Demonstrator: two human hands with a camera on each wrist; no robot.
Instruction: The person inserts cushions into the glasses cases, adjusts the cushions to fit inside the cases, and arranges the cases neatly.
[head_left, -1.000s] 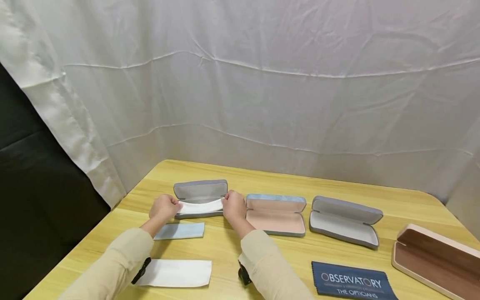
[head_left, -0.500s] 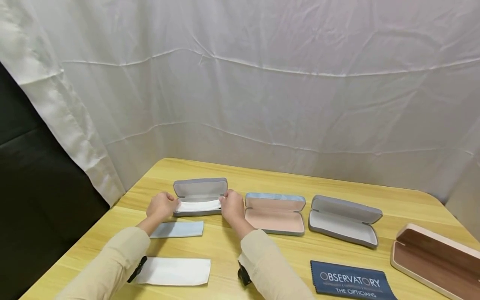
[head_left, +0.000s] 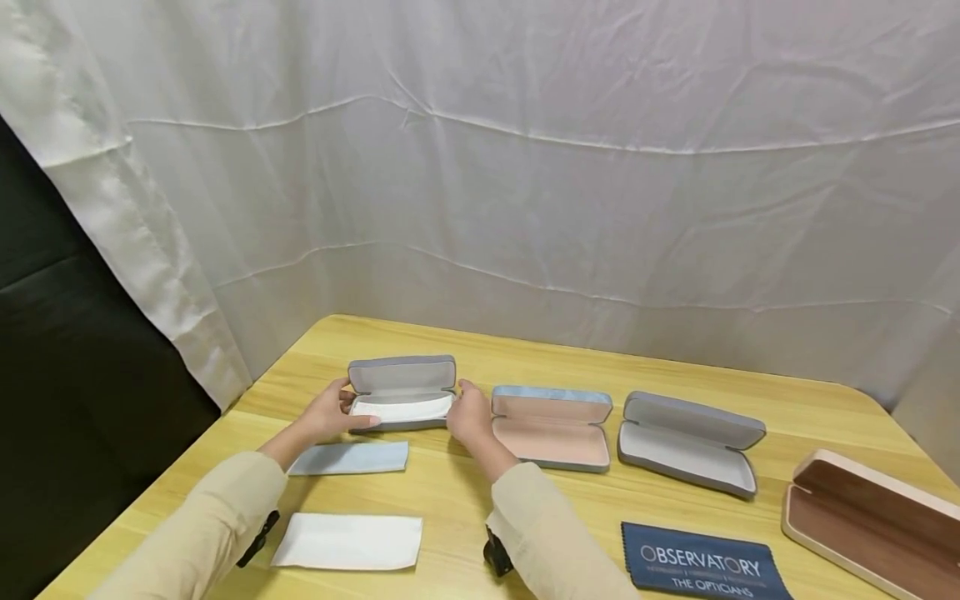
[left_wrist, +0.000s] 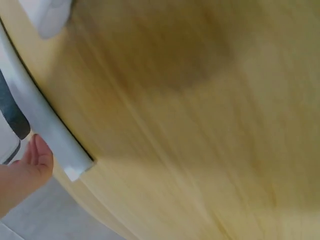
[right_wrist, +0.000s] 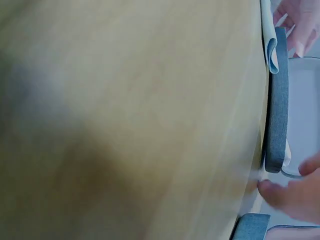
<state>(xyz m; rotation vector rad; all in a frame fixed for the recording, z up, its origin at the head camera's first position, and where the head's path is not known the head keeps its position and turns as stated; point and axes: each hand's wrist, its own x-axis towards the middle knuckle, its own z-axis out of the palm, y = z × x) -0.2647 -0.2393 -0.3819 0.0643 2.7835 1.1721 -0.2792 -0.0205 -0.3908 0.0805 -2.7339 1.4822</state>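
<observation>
A grey glasses case [head_left: 401, 364] stands with its lid up at the far left of the table. Inside its base lies a folded white cloth [head_left: 408, 409]. My left hand [head_left: 330, 415] is at the case's left end, thumb stretched along the front rim and fingers spread at the side. At the right end is my right hand [head_left: 471, 414]; the right wrist view shows its thumb and finger apart beside the case's corner [right_wrist: 276, 155]. Neither hand pinches the cloth. A folded light blue cloth [head_left: 360, 457] lies just in front of the case.
Another white cloth [head_left: 352, 542] lies nearer me. To the right stand a blue case with pink lining [head_left: 551, 442], a second grey case [head_left: 686, 454] and a brown-lined case [head_left: 877, 533], all with raised lids. A navy lettered cloth [head_left: 701, 558] lies in front.
The white cloth, earlier pinched at both ends by my hands, has gone down into the grey case's base. Both hands have let go, and the left fingers have spread at the case's end.
</observation>
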